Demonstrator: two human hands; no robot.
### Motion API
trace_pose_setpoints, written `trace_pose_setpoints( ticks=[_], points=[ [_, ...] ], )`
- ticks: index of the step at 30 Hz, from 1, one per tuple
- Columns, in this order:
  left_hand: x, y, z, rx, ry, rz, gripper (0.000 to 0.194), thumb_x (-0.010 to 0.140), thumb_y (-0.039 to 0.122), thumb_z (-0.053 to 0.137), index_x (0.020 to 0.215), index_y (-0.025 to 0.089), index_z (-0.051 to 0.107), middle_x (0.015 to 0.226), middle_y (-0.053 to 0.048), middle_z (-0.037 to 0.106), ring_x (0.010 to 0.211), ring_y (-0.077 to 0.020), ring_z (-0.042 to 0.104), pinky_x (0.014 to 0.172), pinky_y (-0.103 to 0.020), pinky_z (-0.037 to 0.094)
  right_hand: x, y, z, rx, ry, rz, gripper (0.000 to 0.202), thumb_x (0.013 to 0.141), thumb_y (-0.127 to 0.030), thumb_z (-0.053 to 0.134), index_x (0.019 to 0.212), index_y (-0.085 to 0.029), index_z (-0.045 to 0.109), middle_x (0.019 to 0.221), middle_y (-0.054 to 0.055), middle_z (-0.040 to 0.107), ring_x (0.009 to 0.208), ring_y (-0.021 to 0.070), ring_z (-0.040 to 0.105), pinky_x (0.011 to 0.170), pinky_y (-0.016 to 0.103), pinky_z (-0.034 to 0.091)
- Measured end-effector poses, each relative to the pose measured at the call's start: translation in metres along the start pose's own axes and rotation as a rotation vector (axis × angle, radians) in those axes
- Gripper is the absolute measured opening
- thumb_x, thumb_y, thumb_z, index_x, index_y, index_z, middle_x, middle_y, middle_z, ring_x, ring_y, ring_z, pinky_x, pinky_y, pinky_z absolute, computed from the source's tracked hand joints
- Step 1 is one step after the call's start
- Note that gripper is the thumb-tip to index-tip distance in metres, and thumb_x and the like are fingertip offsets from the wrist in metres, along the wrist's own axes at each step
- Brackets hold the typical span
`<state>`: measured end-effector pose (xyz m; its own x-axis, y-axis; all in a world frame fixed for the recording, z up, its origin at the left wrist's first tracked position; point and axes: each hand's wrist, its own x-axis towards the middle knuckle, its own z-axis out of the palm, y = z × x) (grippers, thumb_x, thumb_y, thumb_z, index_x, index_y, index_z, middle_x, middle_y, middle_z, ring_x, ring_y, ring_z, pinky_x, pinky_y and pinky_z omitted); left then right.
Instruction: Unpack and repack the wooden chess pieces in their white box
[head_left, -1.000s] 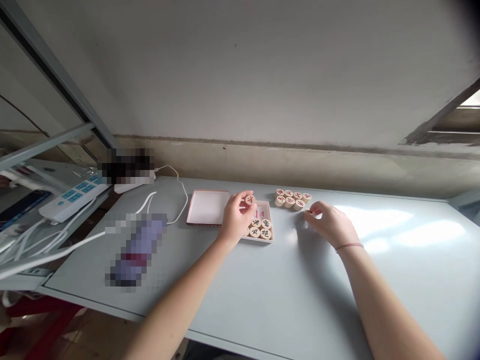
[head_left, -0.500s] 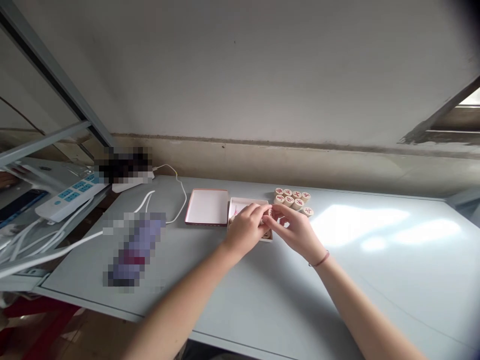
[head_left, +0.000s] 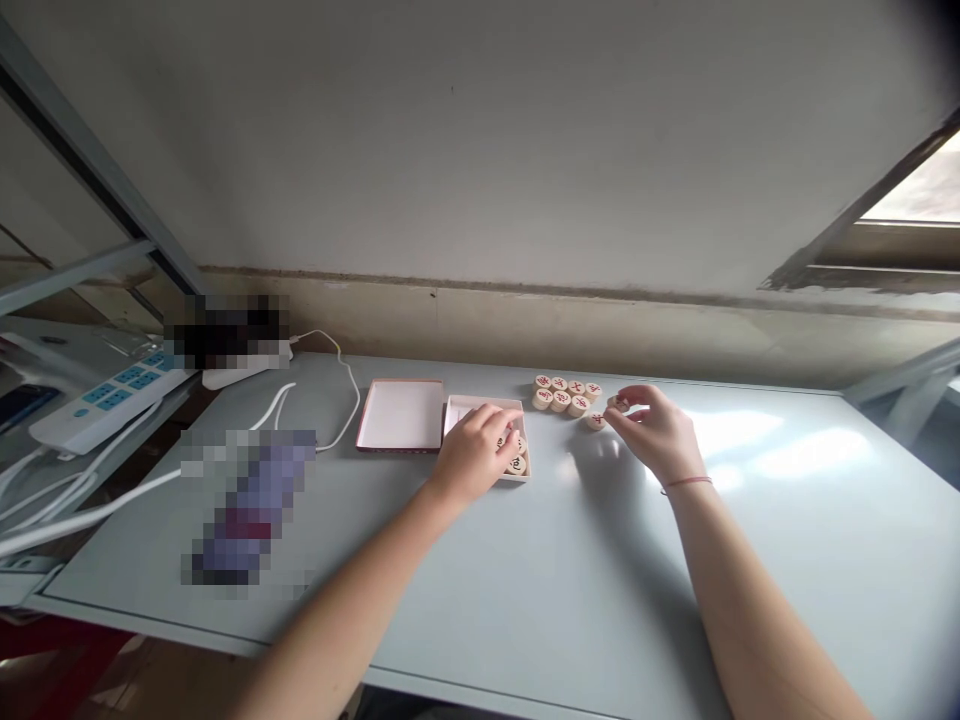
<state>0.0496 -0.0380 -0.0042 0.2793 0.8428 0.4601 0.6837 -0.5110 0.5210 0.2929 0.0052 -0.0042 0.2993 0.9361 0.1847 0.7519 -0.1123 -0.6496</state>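
Observation:
Over a shallow white box (head_left: 527,440) is my left hand (head_left: 475,452), its fingers curled together; whether they grip anything is hidden. Round wooden pieces with black characters (head_left: 517,465) show inside the box, beside the fingertips. My right hand (head_left: 658,430) pinches a round wooden piece (head_left: 618,404) in the air, just right of the pieces on the table. Those pieces, with red characters (head_left: 559,400), stand grouped in short stacks, and one stack (head_left: 596,422) sits at the near right of the group.
An open box lid (head_left: 400,415) lies left of the box. Further left are a blurred purple item (head_left: 259,500), white cables and a power strip (head_left: 112,400). The grey table (head_left: 480,600) meets the wall behind. A metal frame rises at the left.
My right hand has moved right, away from the box and my left hand, with a piece between its fingers. My left hand stays over the box. The view has shifted slightly.

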Motion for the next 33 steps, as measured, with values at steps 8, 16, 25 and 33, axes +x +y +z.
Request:
trace_pose_setpoints(
  ticks=[8, 16, 25, 33],
  points=[
    [0.0, 0.0, -0.001, 0.002, -0.007, -0.018, 0.019, 0.088, 0.017, 0.048, 0.099, 0.021, 0.063, 0.096, -0.003, 0.067, 0.087, -0.0172, 0.063, 0.077, -0.028, 0.05, -0.001, 0.003, 0.004, -0.086, -0.169, -0.013, 0.03, 0.063, -0.045, 0.058, 0.083, -0.023, 0.063, 0.087, 0.004, 0.067, 0.067, 0.0199, 0.06, 0.061, 0.032, 0.043],
    [0.0, -0.004, 0.001, 0.006, -0.004, -0.025, 0.019, 0.088, 0.018, 0.049, 0.098, 0.022, 0.064, 0.092, -0.002, 0.066, 0.083, -0.0157, 0.063, 0.073, -0.026, 0.05, 0.0, 0.004, 0.005, -0.091, -0.21, -0.017, 0.034, 0.064, -0.046, 0.057, 0.089, -0.023, 0.062, 0.086, 0.005, 0.066, 0.065, 0.0185, 0.059, 0.06, 0.031, 0.043],
    [0.001, -0.005, 0.002, -0.012, -0.001, -0.035, 0.019, 0.088, 0.017, 0.049, 0.098, 0.022, 0.064, 0.093, -0.002, 0.067, 0.083, -0.0157, 0.063, 0.074, -0.026, 0.05, 0.0, 0.014, 0.019, -0.184, -0.123, -0.069, 0.02, 0.068, -0.04, 0.056, 0.082, -0.025, 0.055, 0.08, 0.0, 0.064, 0.062, 0.016, 0.055, 0.057, 0.028, 0.037],
    [0.002, -0.004, -0.003, -0.035, -0.001, -0.046, 0.018, 0.087, 0.016, 0.049, 0.096, 0.02, 0.064, 0.094, -0.002, 0.067, 0.086, -0.0162, 0.063, 0.077, -0.027, 0.05, 0.001, 0.02, 0.027, -0.22, -0.034, -0.123, 0.017, 0.07, -0.036, 0.055, 0.084, -0.026, 0.055, 0.085, 0.001, 0.066, 0.065, 0.0166, 0.054, 0.058, 0.027, 0.037]
  ],
)
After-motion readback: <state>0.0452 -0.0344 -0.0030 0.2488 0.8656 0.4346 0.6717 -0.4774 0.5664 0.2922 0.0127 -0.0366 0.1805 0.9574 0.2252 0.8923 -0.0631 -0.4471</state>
